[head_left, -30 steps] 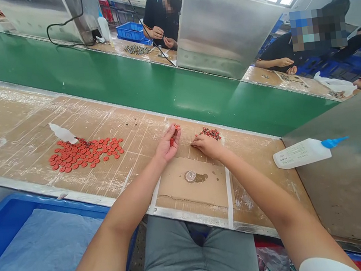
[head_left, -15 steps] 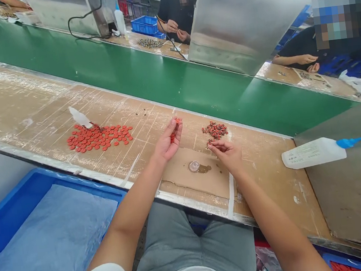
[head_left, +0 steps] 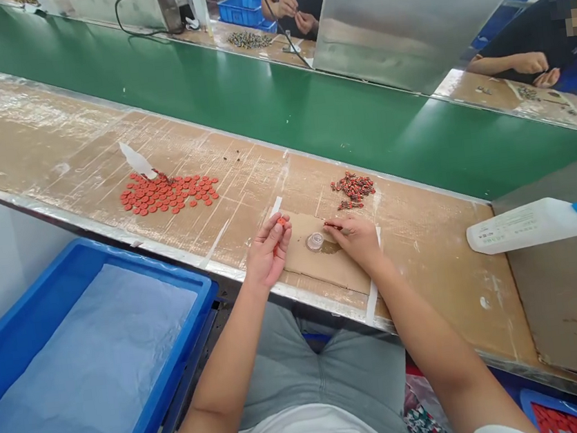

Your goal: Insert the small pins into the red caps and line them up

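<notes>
A round red disc (head_left: 281, 222) is pinched between the thumb and fingertips of my left hand (head_left: 266, 255), palm turned up. My right hand (head_left: 356, 238) grips a small red-and-black piece (head_left: 332, 225), partly covered by the fingers. Between the two hands a small clear cup (head_left: 315, 242) stands on a cardboard sheet (head_left: 307, 266), with a dark wet patch beside it. Beyond my right hand is a heap of red-and-black pieces (head_left: 354, 187). Many similar red discs (head_left: 161, 196) are spread out on the bench to the left.
A white bottle with a blue nozzle (head_left: 529, 224) lies against the metal panel at right. A lined blue tray (head_left: 200, 292) is at lower left. Behind the bench (head_left: 243, 180) runs a green belt (head_left: 255, 109); two people work across it. A white pointed thing (head_left: 137, 160) rests among the discs.
My right hand has come from the heap of red-and-black pieces towards the cup, carrying one piece. My left hand has drawn nearer to me with its disc. The view has tilted down slightly.
</notes>
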Tool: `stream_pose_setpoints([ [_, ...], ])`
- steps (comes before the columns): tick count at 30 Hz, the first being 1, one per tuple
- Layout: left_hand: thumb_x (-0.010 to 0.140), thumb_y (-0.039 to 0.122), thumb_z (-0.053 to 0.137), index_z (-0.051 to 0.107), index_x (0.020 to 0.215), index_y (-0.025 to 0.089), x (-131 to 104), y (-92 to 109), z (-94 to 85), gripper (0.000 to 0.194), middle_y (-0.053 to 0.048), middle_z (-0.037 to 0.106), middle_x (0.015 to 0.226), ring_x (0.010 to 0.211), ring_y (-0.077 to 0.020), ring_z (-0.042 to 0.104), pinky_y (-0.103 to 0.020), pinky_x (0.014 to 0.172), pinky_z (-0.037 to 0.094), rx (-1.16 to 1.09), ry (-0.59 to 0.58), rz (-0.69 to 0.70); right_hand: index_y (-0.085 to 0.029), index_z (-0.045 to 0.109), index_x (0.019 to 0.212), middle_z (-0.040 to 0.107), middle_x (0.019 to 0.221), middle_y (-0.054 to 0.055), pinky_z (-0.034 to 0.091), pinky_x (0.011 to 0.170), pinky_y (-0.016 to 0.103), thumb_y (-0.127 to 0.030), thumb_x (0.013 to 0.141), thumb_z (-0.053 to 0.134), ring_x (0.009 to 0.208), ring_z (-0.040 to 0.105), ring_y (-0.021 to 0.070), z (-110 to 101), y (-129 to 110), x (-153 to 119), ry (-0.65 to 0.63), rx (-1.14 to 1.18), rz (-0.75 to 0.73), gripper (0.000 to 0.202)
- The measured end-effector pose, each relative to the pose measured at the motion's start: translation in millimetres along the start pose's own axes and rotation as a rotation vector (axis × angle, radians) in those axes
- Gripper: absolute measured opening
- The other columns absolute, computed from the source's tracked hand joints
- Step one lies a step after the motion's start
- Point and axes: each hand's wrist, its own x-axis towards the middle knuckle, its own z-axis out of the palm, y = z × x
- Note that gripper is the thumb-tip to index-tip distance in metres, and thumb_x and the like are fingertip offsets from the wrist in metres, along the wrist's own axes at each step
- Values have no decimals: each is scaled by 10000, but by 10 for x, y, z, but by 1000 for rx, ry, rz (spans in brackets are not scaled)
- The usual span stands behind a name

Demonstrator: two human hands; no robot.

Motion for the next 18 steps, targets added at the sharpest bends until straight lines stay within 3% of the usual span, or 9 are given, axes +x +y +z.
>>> stream_pose_setpoints([
  [2, 796, 90, 669, 715, 1000, 171, -38, -22, -1, 224, -58, 729, 1054, 905, -87, 701, -188, 938, 509, 11, 11, -10, -252, 758, 916, 747, 859, 36, 535, 761, 374, -361, 848, 662, 779, 671, 201, -2, -37, -10, 26, 31, 44, 160],
  [8, 785, 118, 690, 723, 974, 180, -83, -52, -11, 201, -52, 732, 1050, 921, -105, 701, -219, 955, 509, 81, -7, 16, -223, 742, 965, 744, 912, 42, 536, 687, 322, -412, 805, 701, 761, 672, 182, 21, -275, -89, 263, 308, 224, 251],
  [14, 769, 113, 707, 719, 988, 166, -82, -69, -13, 225, -62, 731, 1038, 893, -112, 708, -231, 953, 515, 56, -5, -7, -235, 753, 957, 658, 638, -4, 482, 580, 306, -392, 816, 695, 540, 543, 132, 74, -371, -145, 275, 177, 62, 218],
  [18, 780, 114, 697, 721, 985, 169, -85, -72, -17, 214, -59, 735, 1024, 877, -107, 710, -217, 934, 523, 66, -31, 2, -243, 748, 947, 687, 676, 14, 509, 641, 339, -383, 837, 671, 581, 590, 156, 92, -329, -153, 297, 130, 2, 194],
])
